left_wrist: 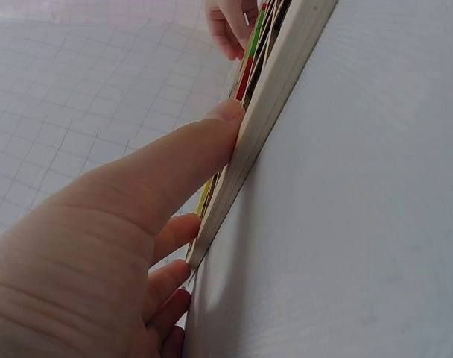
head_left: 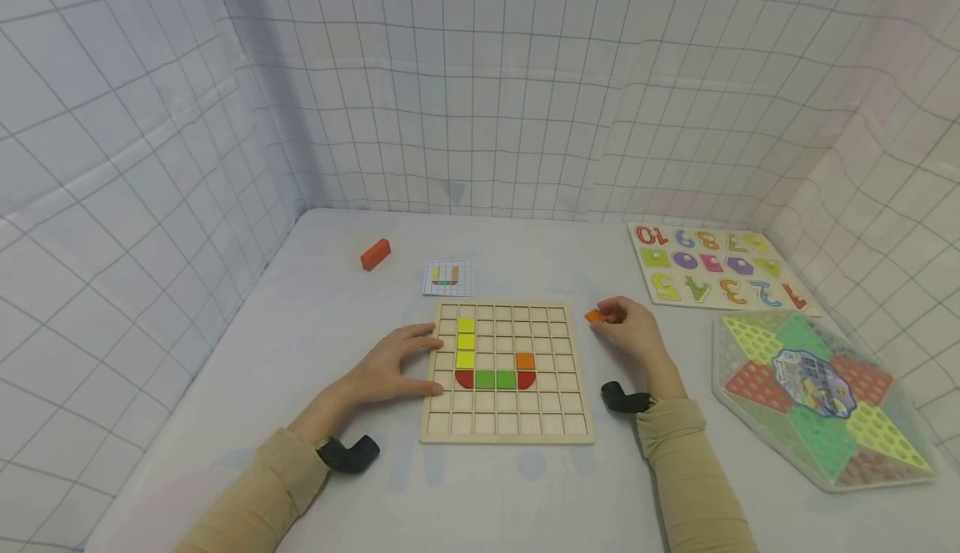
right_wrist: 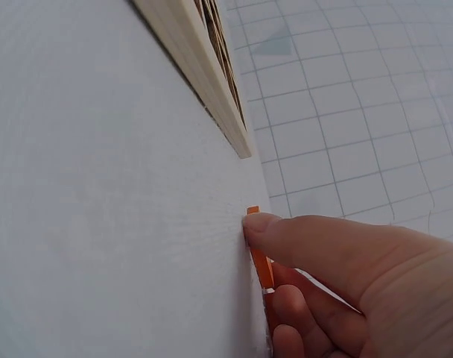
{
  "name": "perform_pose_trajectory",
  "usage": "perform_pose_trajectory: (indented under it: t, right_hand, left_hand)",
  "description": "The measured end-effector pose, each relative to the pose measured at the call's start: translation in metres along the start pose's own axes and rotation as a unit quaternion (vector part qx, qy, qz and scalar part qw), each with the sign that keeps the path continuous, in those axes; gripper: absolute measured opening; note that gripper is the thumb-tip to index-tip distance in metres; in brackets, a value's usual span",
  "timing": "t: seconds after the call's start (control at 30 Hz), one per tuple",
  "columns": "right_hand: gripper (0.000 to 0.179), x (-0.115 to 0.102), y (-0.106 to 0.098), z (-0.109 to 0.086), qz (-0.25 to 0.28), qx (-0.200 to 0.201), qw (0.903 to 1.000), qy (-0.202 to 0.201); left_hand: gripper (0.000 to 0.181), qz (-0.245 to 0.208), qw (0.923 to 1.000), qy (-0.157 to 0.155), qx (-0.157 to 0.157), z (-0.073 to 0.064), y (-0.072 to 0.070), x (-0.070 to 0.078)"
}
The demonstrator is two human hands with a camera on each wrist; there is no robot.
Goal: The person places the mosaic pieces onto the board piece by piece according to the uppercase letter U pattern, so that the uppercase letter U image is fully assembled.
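Observation:
A wooden grid board (head_left: 507, 426) lies flat on the table. On it, yellow square tiles (head_left: 466, 342) run down a column, red rounded tiles (head_left: 465, 379) sit at two corners, green tiles (head_left: 485, 379) lie between them, and one orange tile (head_left: 525, 361) tops the right corner. My left hand (head_left: 386, 367) rests at the board's left edge, its thumb and extended fingertips against the rim. Right of the board, my right hand (head_left: 632, 329) pinches an orange tile (right_wrist: 262, 266) between thumb and fingers, close over the table. More orange shows below it, partly hidden by the fingers.
Behind the board lies a small pattern card (head_left: 448, 278), with a red block (head_left: 376, 254) to its left. At the right are a number puzzle board (head_left: 678, 282) and a clear-lidded star game box (head_left: 813, 382). Grid-patterned cloth walls (head_left: 465, 94) surround the table.

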State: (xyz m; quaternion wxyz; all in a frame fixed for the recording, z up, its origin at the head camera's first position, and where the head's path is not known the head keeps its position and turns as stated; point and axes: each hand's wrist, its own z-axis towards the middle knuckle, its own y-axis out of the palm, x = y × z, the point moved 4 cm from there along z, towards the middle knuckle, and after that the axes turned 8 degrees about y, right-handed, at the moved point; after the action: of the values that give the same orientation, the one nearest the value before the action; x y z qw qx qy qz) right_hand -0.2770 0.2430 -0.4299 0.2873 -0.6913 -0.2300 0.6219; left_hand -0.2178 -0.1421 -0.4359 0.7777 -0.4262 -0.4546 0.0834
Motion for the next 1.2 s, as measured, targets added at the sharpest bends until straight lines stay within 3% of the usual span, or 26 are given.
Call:
perform_pose_trajectory:
  t: [0.87,1.2]
  right_hand:
    - [0.032,0.0008,0.0017,0.0018,-0.026,0.005,0.9996,-0.011]
    - [0.031,-0.0014,-0.0005,-0.0008,-0.012,0.004,0.9998,-0.017]
  left_hand:
    - [0.067,-0.007,1.0000,-0.002,0.001,-0.0009,-0.0004,-0.0005]
    - [0.066,-0.007,1.0000,-0.002,-0.001,-0.0005,-0.0009,0.0020]
